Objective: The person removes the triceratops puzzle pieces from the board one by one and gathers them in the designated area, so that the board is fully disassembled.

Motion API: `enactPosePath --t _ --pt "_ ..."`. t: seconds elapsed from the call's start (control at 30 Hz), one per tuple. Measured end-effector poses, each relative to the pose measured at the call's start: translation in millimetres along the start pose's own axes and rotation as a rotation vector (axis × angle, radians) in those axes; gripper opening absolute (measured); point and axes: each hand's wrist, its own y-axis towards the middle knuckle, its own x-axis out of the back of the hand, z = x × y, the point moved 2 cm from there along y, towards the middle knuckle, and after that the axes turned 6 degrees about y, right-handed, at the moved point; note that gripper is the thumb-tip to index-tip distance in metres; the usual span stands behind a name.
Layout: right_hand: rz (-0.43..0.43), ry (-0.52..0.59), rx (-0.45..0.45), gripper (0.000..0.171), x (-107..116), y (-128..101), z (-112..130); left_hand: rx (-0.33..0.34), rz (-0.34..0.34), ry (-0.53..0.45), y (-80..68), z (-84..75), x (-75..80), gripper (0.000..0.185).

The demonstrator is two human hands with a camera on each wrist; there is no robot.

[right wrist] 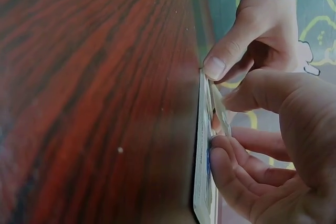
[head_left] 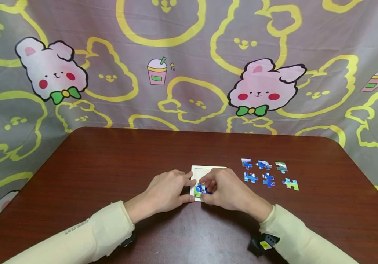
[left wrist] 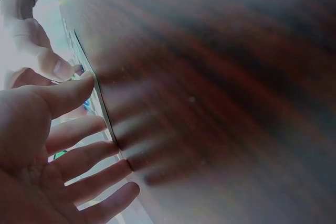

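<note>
- Six loose puzzle pieces (head_left: 268,174) lay in two rows of three, near the right hand (head_left: 223,190) on its outer side, apart from one another and from the tray.
- One blue piece (head_left: 201,189) sat at the near left corner of the white puzzle tray (head_left: 209,169), under the right fingertips (right wrist: 223,156); fingers curled and pinching or pressing it, thumb on its edge.
- Left hand (head_left: 167,190) flat on the dark wooden table (head_left: 109,165), fingers straight and spread, tips touching the tray's left edge (left wrist: 107,124), steadying it.
- Rest of the tray beyond both hands looked bare and white.
- Judged as early: roughly one piece in or being seated, six not yet placed.
- Whether the blue piece was fully seated could not be told; fingers hid it.
</note>
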Motion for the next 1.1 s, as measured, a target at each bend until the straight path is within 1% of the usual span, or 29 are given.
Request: enactPosePath --t 0.23,0.5,0.63,0.83,1.0,1.1 --pt "-0.045 0.014 0.012 0.029 6 -4 -4 -0.004 -0.001 0.008 0.4 -0.7 0.8 0.045" --pt "-0.043 0.006 0.021 0.031 19 -14 -13 0.001 0.017 0.001 0.7 -1.5 1.6 0.046" --pt "-0.081 0.018 0.026 0.032 30 -24 -21 0.001 0.016 -0.005 0.9 -2.1 1.2 0.046" --pt "-0.126 0.005 0.018 0.032 45 -40 -34 -0.002 0.016 -0.002 1.1 -1.9 0.7 0.046" --pt "-0.149 0.018 0.002 0.034 54 -54 -43 0.001 0.017 -0.004 0.8 -1.2 0.6 0.046" --pt "-0.154 0.008 -0.01 0.034 59 -62 -49 0.003 0.016 -0.002 0.6 -0.9 0.4 0.046"
